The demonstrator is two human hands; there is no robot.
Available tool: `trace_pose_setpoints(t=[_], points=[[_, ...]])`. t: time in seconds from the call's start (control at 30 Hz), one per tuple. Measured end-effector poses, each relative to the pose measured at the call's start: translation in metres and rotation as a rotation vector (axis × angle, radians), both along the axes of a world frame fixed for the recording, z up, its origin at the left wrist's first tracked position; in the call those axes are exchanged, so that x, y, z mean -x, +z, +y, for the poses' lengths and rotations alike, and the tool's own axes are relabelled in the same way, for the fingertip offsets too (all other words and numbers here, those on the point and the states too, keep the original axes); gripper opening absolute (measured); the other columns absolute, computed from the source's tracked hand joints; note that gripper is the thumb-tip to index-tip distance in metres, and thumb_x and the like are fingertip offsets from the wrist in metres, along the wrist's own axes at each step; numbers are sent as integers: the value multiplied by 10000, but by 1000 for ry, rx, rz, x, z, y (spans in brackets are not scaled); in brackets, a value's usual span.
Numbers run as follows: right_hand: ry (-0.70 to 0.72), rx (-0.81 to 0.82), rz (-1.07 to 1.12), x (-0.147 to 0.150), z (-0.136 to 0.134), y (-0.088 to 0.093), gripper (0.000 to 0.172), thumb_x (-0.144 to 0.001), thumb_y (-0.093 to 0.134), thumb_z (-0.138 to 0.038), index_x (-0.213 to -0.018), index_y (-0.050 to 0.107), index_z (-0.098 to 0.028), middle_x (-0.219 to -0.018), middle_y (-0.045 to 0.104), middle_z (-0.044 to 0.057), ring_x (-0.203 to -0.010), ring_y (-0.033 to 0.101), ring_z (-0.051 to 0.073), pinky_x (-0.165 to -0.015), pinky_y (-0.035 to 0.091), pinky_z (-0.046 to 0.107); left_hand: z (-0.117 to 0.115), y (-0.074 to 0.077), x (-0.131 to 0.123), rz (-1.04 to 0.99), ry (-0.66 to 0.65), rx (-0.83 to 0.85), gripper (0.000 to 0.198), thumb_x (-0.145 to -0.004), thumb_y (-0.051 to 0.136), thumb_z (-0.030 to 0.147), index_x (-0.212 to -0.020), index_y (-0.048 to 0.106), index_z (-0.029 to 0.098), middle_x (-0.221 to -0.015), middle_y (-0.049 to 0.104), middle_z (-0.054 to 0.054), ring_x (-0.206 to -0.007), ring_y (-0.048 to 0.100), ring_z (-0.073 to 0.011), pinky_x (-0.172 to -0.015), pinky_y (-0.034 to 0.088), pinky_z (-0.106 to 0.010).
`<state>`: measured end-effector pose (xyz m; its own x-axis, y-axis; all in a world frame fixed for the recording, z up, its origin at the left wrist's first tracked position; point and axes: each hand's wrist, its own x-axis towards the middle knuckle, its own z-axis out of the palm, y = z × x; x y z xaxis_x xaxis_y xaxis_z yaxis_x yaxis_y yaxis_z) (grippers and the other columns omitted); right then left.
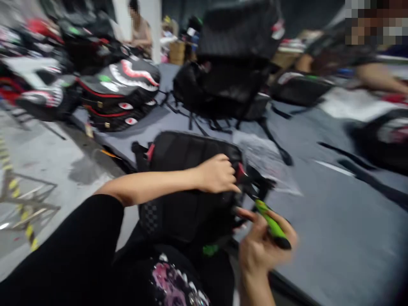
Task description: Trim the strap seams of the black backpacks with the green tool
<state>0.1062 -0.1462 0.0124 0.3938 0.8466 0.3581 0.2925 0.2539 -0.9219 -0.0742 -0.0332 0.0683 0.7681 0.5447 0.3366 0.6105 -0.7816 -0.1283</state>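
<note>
Left hand [218, 174] curled, hold unclear; right hand [259, 246] grips a green tool [272, 224] at the bag's [183, 212] four o'clock. Slipping, its tip might scratch the bag.

It's a bag wkshp: stacked bags [116, 95] (w/ toothy prints [135, 75]), grey worktable [325, 229], co-workers [142, 35].

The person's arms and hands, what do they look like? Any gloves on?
No gloves: the left hand and right hand are both bare. A plain black short sleeve covers the left upper arm, ending near the elbow. No watch shows on the left wrist. The right hand is blurry, and its sleeve is out of view.
</note>
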Motion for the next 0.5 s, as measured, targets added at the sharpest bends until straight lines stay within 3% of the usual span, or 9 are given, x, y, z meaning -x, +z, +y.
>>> trace_pose_setpoints(t=[0.07,0.13,0.27,0.37,0.5], points=[[74,51,152,6,-2,13,421,-914,557,-569,-1107,506,-199,-602,633,-16,-493,628,187,-525,493,313,7,-11,2,-109,-12,-13,656,-1037,206,527,-787,706,183,-749,655,-57,-807,561,-196,-975,374,-431],[131,104,221,10,0,16,388,-919,559,-563,-1042,519,-198,-492,589,-62,-404,561,144,-476,463,262,13,-18,4,-200,-60,-61,692,-1047,137,482,-737,680,185,-705,624,-45,-777,539,-181,-996,367,-412],[118,148,247,7,5,1,399,-888,607,-556,-1040,541,-194,-499,596,-68,-420,565,135,-452,441,235,5,-25,0,-191,-34,-109,681,-1039,165,517,-734,676,185,-711,613,-37,-820,541,-193,-1073,346,-442],[165,225,98,5,8,-9,397,-834,686,-526,-1031,609,-190,-596,651,-32,-525,624,152,-509,471,256,-7,-33,-8,-108,28,-71,580,-1025,300,523,-781,700,181,-742,635,-34,-923,556,-218,-1145,282,-515],[100,186,80,8,7,-5,393,-877,634,-524,-1056,640,-174,-658,658,-14,-523,583,125,-502,451,251,-14,-49,-8,-194,-19,-43,564,-1031,273,488,-762,683,208,-722,622,-14,-954,562,-195,-1178,257,-494]])
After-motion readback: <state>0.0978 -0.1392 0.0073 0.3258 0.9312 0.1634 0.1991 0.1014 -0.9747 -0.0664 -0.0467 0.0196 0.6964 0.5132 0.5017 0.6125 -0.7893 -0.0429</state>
